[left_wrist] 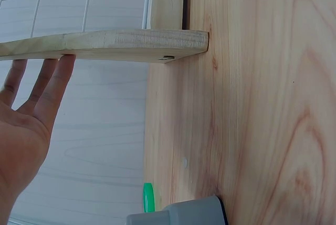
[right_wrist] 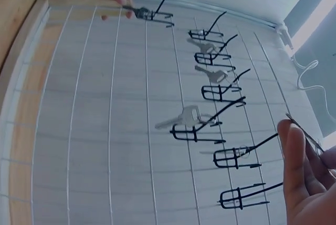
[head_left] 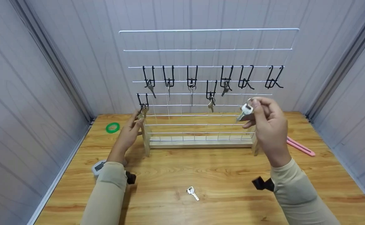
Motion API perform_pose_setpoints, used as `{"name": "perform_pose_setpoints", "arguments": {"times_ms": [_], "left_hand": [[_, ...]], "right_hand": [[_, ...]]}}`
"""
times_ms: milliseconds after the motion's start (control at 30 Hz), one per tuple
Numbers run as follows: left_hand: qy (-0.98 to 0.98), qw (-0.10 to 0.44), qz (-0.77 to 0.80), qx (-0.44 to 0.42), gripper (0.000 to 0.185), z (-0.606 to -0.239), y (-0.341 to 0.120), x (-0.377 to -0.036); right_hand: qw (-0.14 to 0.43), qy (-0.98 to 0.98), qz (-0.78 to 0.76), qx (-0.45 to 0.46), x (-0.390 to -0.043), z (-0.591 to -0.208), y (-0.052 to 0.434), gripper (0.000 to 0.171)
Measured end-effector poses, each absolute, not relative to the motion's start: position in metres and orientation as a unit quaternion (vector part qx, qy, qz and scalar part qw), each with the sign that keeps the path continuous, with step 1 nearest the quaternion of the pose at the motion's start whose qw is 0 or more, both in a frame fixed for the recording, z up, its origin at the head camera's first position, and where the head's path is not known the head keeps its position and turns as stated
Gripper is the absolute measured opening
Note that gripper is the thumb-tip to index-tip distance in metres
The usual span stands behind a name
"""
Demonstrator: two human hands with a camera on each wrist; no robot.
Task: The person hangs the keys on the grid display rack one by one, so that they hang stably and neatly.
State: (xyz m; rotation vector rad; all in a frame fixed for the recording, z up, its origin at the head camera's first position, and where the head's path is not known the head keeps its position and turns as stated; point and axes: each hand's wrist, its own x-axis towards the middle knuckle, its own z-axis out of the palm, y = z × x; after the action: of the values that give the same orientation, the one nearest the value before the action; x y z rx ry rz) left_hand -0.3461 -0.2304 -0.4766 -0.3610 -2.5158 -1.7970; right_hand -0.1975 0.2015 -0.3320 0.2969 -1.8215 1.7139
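In the head view my right hand [head_left: 270,131] pinches a silver key [head_left: 246,109] by its ring, between thumb and fingers. It is held up in front of the right end of a white wire grid rack [head_left: 209,30]. My left hand [head_left: 127,132] rests its fingertips on the rack's left wooden side panel; in the left wrist view the fingers are straight against that panel [left_wrist: 131,41]. Black hooks [head_left: 246,76] are clipped along the grid, and keys [head_left: 211,104] hang from several of them. Another silver key [head_left: 192,193] lies on the table, between my forearms.
Left of the rack, a green tape roll [head_left: 112,127] lies on the wooden table [head_left: 163,175]. A grey device [head_left: 98,167] is partly hidden behind my left forearm. A pink cutter [head_left: 300,147] lies right of the rack. Pale panel walls [head_left: 354,93] stand around the table.
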Motion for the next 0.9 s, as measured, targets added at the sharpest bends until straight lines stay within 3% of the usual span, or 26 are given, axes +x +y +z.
{"name": "perform_pose_setpoints", "arguments": {"times_ms": [233, 900], "left_hand": [[-0.804, 0.012, -0.583, -0.116, 0.067, -0.478, -0.231, -0.347], [-0.796, 0.007, -0.596, -0.106, 0.062, -0.477, -0.229, -0.348]], "right_hand": [[0.357, -0.668, 0.644, 0.108, -0.213, -0.323, 0.206, 0.017], [0.328, -0.762, 0.555, 0.059, -0.23, -0.326, 0.215, 0.03]]}}
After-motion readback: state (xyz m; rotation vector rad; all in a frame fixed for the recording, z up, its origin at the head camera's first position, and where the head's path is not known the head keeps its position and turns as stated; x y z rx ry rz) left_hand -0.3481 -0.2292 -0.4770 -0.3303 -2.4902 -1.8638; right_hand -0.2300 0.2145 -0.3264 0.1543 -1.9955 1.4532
